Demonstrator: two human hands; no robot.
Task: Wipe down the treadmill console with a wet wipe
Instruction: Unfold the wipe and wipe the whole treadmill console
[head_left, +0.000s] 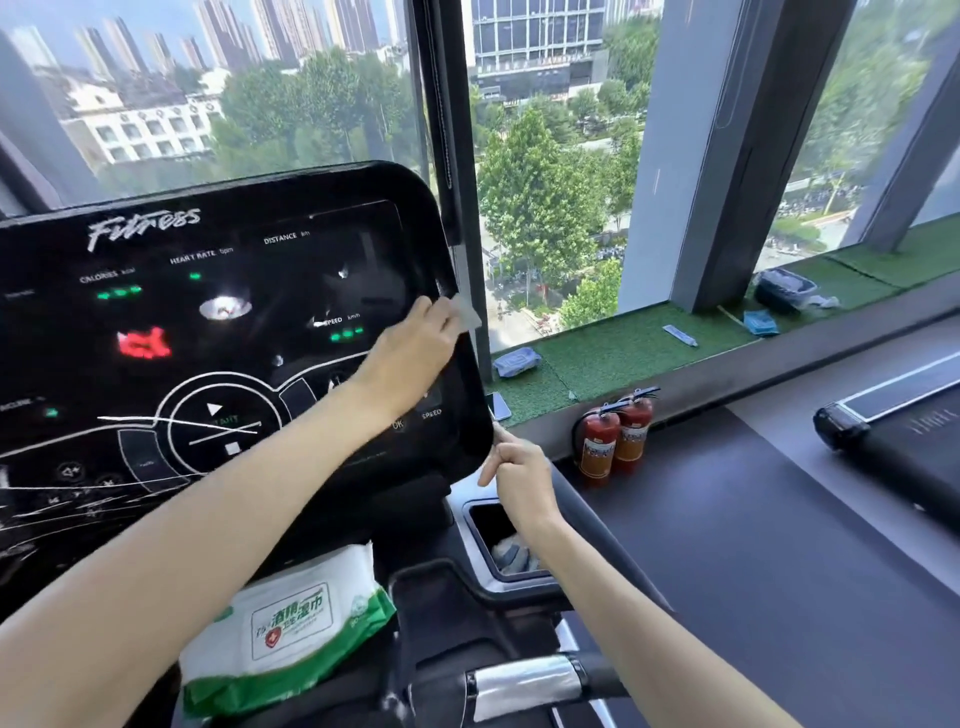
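So where is the wet wipe (469, 313) right now?

It's up at the right edge of the treadmill console (218, 332), about halfway up. The left hand (410, 358) holds it there.

How are the fingers (436, 314) on that hand?

They lie close together, pressed on the wipe, and a white corner sticks out past them.

And the other hand?

The right hand (519, 475) is lower, at the near right corner of the console. One finger touches the corner. The rest look curled, but I can't tell if they grip the edge.

Is the screen on?

Yes, green and red lights glow on it, and white streaks run across its left part.

What's below it?

A green and white pack of wipes (288, 629) lies just under the console, on the near side.

Anything to the right?

Two red fire extinguishers (615, 439) stand on the floor by the green window ledge (623, 348).
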